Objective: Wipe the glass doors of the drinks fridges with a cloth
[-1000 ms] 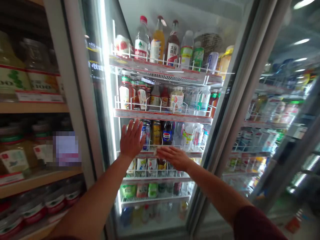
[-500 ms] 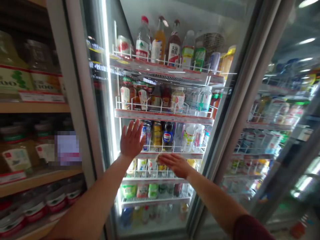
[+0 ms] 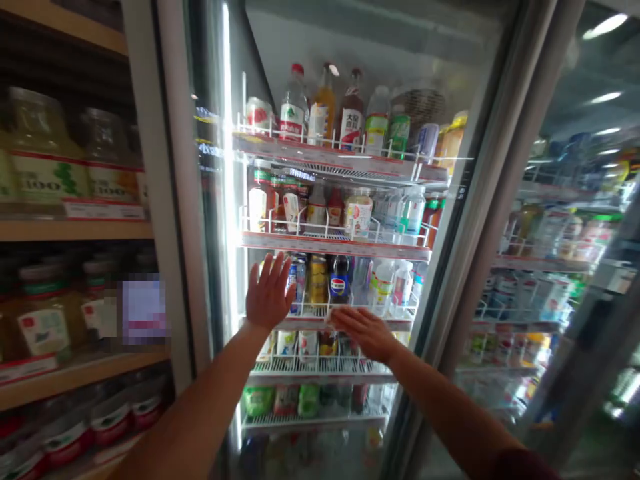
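My left hand (image 3: 270,291) is raised with its fingers stretched and apart, in front of the left side of the glass-fronted drinks cooler (image 3: 210,267). Blue cans (image 3: 296,283) stand beyond its fingers. Lower and to the right is my right hand (image 3: 364,331), its fingers straight and close together, pointing left. A small whitish bit (image 3: 331,316) shows at those fingertips; what it is I cannot make out. Just above that hand, inside the cooler, stands a dark cola bottle (image 3: 339,277) with a blue label. Whether either palm touches the glass cannot be seen.
Wire-fronted shelves (image 3: 340,247) hold several bottles and cans. On the left, wooden shelves (image 3: 75,230) carry large juice bottles (image 3: 50,167) and jars. A metal door frame (image 3: 493,187) runs along the right, with another cooler (image 3: 530,267) past it.
My view has shifted, so the cooler sits lower and slightly to the right. Against the shelves, my right hand has moved a little right and up. The left hand stays nearly in place.
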### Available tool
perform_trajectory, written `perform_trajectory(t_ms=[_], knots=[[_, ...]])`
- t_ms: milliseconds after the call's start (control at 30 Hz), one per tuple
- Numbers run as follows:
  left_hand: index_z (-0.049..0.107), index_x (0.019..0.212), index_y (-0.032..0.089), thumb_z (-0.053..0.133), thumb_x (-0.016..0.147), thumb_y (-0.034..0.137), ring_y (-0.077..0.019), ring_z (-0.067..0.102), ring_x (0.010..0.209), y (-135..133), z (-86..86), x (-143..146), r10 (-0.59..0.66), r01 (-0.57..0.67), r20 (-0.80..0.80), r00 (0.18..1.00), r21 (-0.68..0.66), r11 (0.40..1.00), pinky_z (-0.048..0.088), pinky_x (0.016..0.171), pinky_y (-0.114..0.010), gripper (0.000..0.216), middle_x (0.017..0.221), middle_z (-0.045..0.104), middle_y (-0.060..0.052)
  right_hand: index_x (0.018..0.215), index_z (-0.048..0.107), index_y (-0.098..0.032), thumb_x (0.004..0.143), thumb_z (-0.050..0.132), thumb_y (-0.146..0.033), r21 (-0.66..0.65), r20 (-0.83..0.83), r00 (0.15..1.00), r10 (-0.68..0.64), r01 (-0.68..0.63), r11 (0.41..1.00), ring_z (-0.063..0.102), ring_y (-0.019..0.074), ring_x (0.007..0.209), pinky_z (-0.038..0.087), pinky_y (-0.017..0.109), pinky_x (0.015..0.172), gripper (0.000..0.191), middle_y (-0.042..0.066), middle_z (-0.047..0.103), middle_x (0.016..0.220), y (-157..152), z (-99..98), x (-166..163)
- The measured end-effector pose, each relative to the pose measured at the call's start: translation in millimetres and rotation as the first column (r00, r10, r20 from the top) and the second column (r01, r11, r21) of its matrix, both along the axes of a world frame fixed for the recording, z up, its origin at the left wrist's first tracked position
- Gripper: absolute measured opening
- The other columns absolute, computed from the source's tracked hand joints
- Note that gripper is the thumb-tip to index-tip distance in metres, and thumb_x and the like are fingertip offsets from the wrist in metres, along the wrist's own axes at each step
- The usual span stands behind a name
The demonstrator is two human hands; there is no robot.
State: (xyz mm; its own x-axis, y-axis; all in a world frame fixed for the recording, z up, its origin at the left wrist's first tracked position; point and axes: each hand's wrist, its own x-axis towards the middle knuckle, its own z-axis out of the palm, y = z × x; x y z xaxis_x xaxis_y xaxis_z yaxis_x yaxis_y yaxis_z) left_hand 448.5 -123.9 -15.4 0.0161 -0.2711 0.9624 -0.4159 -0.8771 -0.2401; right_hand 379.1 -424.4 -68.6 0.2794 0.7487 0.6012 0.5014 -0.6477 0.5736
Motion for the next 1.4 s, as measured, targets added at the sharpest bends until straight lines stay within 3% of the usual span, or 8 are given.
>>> perform_trajectory(t_ms=[233,467,600,733,933,1067,1200,1400], knots=[[0.012,0.162,0.020,0.051,0.099,0.032,-0.0266,0.016,0.155,-0.7,0.5,-1.2,0.002,-0.002,0.005,1.000,-0.005,1.000,0.013,0.128,-0.052,0.075,0.161,0.033,-0.012,0.163,0.010,-0.026,0.099,0.038,-0.012,0.582,0.209,0.950,-0.231,0.069,0.811,0.017,0.0245,0.157,0.026,0.049,0.124,0.071,0.006,0.032,0.165,6.1,74.3,19.4],[0.013,0.162,0.023,0.052,0.099,0.033,-0.0260,0.016,0.155,0.2,-1.8,0.7,-0.028,0.028,-0.020,0.999,-0.016,0.999,0.012,0.129,-0.051,0.075,0.162,0.032,-0.011,0.161,0.021,-0.023,0.096,0.038,-0.008,-0.017,0.022,0.999,0.031,-0.031,0.999,0.024,0.0112,0.154,0.025,0.032,0.125,0.069,-0.001,0.045,0.158,11.0,-0.4,-2.5],[0.013,0.162,0.021,0.052,0.099,0.031,-0.0259,0.015,0.155,-0.5,-0.4,-0.5,-0.023,0.023,-0.002,1.000,-0.013,1.000,0.012,0.129,-0.051,0.075,0.162,0.032,-0.011,0.162,0.015,-0.025,0.098,0.040,-0.009,0.325,0.186,0.976,-0.111,0.045,0.945,0.019,0.0177,0.156,0.024,0.041,0.126,0.070,0.004,0.041,0.160,-23.5,52.9,5.2],[0.014,0.162,0.020,0.052,0.099,0.031,-0.0252,0.016,0.155,-0.5,1.4,-1.8,-0.002,0.003,0.031,1.000,-0.010,1.000,0.012,0.129,-0.050,0.075,0.161,0.035,-0.012,0.163,0.009,-0.025,0.098,0.040,-0.010,0.554,0.224,0.951,-0.211,0.054,0.830,0.015,0.0225,0.157,0.027,0.047,0.124,0.073,0.006,0.033,0.165,17.2,72.8,17.0],[0.013,0.162,0.020,0.051,0.100,0.031,-0.0257,0.016,0.155,0.1,0.6,-2.2,-0.013,0.013,0.011,1.000,-0.003,1.000,0.012,0.128,-0.050,0.074,0.161,0.033,-0.012,0.161,0.023,-0.024,0.094,0.040,-0.008,-0.012,0.017,1.000,0.025,-0.025,1.000,0.030,0.0123,0.152,0.030,0.032,0.123,0.071,-0.001,0.045,0.158,18.9,-0.5,0.2],[0.012,0.162,0.020,0.050,0.100,0.031,-0.0257,0.016,0.155,-1.5,0.1,-3.1,-0.004,0.004,0.020,1.000,-0.008,1.000,0.011,0.128,-0.051,0.074,0.162,0.032,-0.011,0.162,0.017,-0.027,0.096,0.041,-0.008,0.300,0.177,0.977,-0.115,0.057,0.952,0.026,0.0172,0.154,0.028,0.040,0.125,0.073,0.003,0.042,0.160,-26.5,43.4,5.3],[0.012,0.162,0.021,0.051,0.100,0.031,-0.0249,0.015,0.155,-1.6,-0.4,-2.5,-0.008,0.008,0.003,1.000,-0.017,1.000,0.011,0.129,-0.049,0.074,0.162,0.032,-0.011,0.163,0.009,-0.027,0.099,0.039,-0.012,0.568,0.218,0.950,-0.224,0.063,0.821,0.017,0.0243,0.157,0.028,0.050,0.124,0.073,0.006,0.030,0.166,7.2,78.0,18.2],[0.011,0.162,0.024,0.049,0.100,0.033,-0.0258,0.019,0.155,-0.4,-1.7,-2.1,-0.042,0.040,-0.059,0.997,-0.027,0.999,0.011,0.129,-0.051,0.074,0.162,0.031,-0.010,0.162,0.017,-0.024,0.094,0.040,-0.007,0.043,-0.033,0.999,-0.008,0.009,0.999,0.029,0.0130,0.152,0.033,0.034,0.122,0.074,0.000,0.044,0.158,29.5,-3.1,-0.8]])
